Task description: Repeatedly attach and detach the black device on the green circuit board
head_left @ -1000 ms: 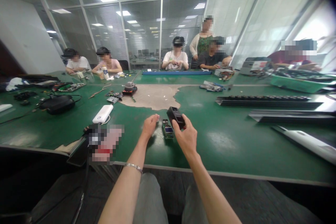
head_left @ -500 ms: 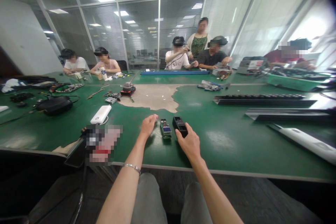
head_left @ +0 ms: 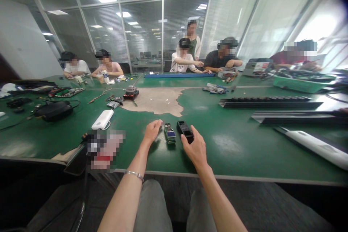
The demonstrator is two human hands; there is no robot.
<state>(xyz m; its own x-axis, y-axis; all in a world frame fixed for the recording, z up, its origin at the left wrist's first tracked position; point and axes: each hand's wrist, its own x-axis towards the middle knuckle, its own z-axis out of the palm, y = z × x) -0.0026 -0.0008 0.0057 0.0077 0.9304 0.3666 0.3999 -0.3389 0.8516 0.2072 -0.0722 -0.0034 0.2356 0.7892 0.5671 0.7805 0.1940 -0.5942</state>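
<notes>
Where the wide green worktop [head_left: 231, 145] spreads ahead of me, I see my right grip [head_left: 195, 149] and left grip [head_left: 152, 130] near its front edge, with a white rounded power bank [head_left: 102, 119] well off to their left. The right grip's fingertips close on the near end of a black rectangular plastic housing [head_left: 184, 129] lying flat on the worktop. The left grip is loosely curled and holds nothing, just left of a small green circuit board with a blue screen [head_left: 170, 135] that lies beside the housing.

Green desk [head_left: 233, 141] stretches wide, with a worn tan patch [head_left: 157, 101] at its middle. A white power bank [head_left: 102, 119] lies to the left, a black pouch [head_left: 54, 110] beyond it. A long black strip [head_left: 269, 102] runs along the right, a green tray [head_left: 299, 84] behind it. At the far side, people [head_left: 182, 61] sit by a blue strip [head_left: 179, 75].
</notes>
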